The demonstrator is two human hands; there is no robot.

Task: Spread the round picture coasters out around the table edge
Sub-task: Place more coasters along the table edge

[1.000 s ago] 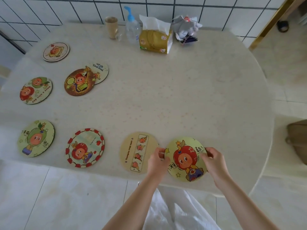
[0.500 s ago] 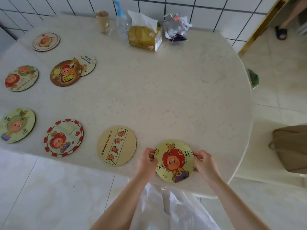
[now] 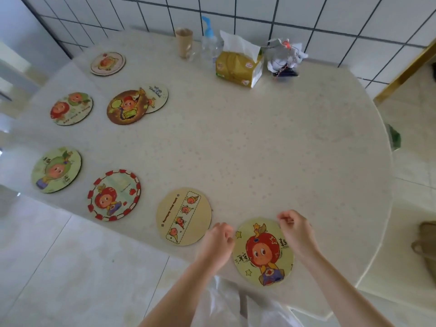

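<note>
The round coaster with a red-haired character (image 3: 263,253) lies flat on the pale table (image 3: 283,142) by its near edge. My left hand (image 3: 218,241) hovers at its left rim and my right hand (image 3: 295,230) at its upper right rim, both with curled fingers and holding nothing. Along the near and left edge lie a tan strip coaster (image 3: 184,215), a red-bordered coaster (image 3: 114,195), a green coaster (image 3: 56,169), a two-character coaster (image 3: 71,108) and a far pale coaster (image 3: 107,63). A brown coaster (image 3: 126,107) overlaps a cream coaster (image 3: 157,97).
At the back by the tiled wall stand a paper cup (image 3: 184,42), a pump bottle (image 3: 208,41), a yellow tissue box (image 3: 238,67) and a crumpled wrapper (image 3: 286,56). A brown bag (image 3: 427,246) sits on the floor at the right.
Both hands have let go of the red-haired coaster and lifted off its rim; it now rests on the table. The camera has moved closer and tilted.
</note>
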